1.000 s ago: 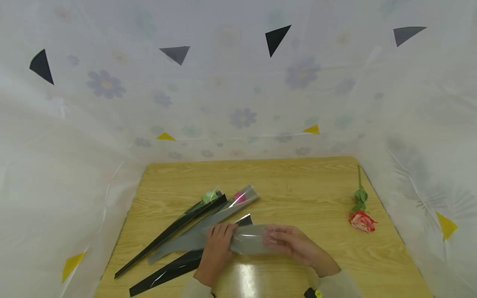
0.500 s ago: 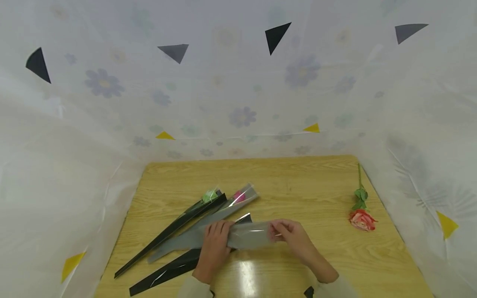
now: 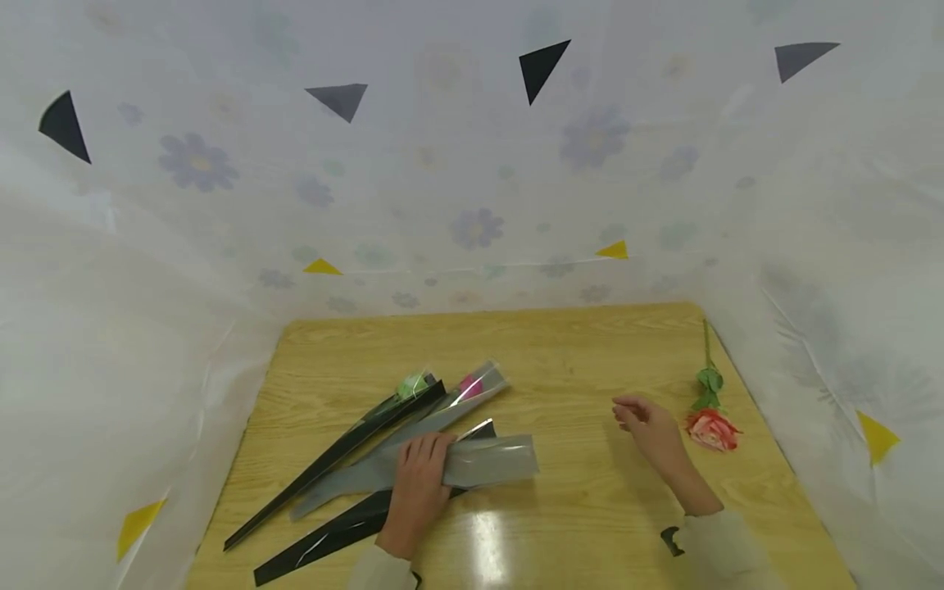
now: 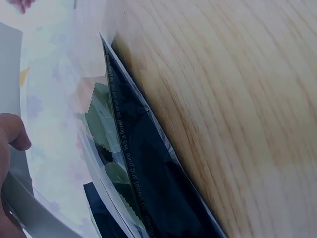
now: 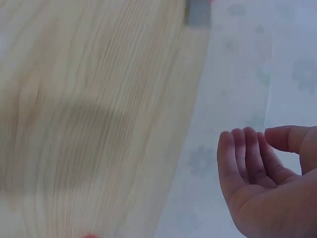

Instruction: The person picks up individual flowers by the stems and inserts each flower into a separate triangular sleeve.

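My left hand (image 3: 420,483) grips a grey translucent flower sleeve (image 3: 496,461), whose wide mouth points right. In the left wrist view, the thumb (image 4: 17,131) lies against the grey sleeve (image 4: 10,64). Beneath it in the head view is a black flower sleeve (image 3: 328,537); the left wrist view shows printed lettering on this black sleeve (image 4: 143,163) and green leaves (image 4: 101,116) inside. My right hand (image 3: 659,438) is over the table's right half, just left of a pink-red rose (image 3: 712,430) with a green stem. Loosely bent fingers show on the right hand (image 5: 262,183), holding nothing.
At left on the wooden table (image 3: 575,360) lie a green flower (image 3: 413,387) in a black sleeve (image 3: 347,447) and a bright pink flower (image 3: 470,387) in a grey sleeve (image 3: 435,422). White patterned sheeting (image 3: 472,180) walls the back and both sides.
My right hand has let go of the grey sleeve's mouth and moved right, toward the rose. The left hand keeps its grip on the sleeve.
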Tool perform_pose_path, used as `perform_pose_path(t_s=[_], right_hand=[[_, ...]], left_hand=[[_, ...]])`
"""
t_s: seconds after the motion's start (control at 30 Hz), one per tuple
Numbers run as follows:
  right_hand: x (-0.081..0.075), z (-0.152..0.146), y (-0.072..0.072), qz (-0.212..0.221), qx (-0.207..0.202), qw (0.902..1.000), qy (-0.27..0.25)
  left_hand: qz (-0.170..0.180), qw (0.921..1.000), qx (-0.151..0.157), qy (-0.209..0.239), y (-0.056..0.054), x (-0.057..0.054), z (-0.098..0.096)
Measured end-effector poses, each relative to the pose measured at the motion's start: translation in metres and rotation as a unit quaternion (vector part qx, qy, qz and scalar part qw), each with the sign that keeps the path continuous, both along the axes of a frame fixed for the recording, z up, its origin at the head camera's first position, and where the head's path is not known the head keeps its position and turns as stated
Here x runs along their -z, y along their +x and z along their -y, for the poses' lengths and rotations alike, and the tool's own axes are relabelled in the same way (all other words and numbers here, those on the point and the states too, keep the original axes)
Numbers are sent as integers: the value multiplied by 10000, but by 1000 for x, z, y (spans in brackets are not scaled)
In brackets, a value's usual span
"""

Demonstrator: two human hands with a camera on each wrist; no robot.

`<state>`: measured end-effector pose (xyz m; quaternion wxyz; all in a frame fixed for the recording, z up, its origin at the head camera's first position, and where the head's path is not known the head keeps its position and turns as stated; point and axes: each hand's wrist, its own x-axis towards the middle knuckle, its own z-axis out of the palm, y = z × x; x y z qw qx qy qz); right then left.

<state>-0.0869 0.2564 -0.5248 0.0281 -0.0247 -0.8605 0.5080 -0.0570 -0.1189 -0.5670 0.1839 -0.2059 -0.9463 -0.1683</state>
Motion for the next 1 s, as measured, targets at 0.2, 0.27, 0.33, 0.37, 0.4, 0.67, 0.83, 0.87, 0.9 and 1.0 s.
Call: perform_pose_path(t_s=[0.2,0.27,0.33,0.37,0.4,0.67,0.83,0.87,0.9,1.0], right_hand=[[2,-61,-16,-154,798,9869,1391],[3,-81,-18,-157,1009,9812,1639],[4,-98,-17,-31,1188,9754,1856],[4,-105,-18,36,1243,9731,1939],[5,-113,-18,127,1284,9694,2088],[17,-147,-18,1219,871,9587,2419],[27,-153,-19,1387,641,9575,2447],[30,-154,-20,1450,599,9577,2414],[32,-155,-22,1557,545,9575,2366],[39,-158,-27,1802,440,9560,2274]], left_hand=[[-42,10000,-2,-23,0,-2,1],[-50,10000,0,0,1,-2,1],[-87,10000,5,23,1,-2,2],[-97,9999,8,26,2,-2,2],[-119,9999,11,34,2,-2,2],[-171,9997,45,141,3,-2,3],[-218,9997,100,111,1,-1,3],[-209,9997,102,110,1,0,3],[-227,9996,107,126,1,0,4],[-244,9995,91,153,1,2,5]])
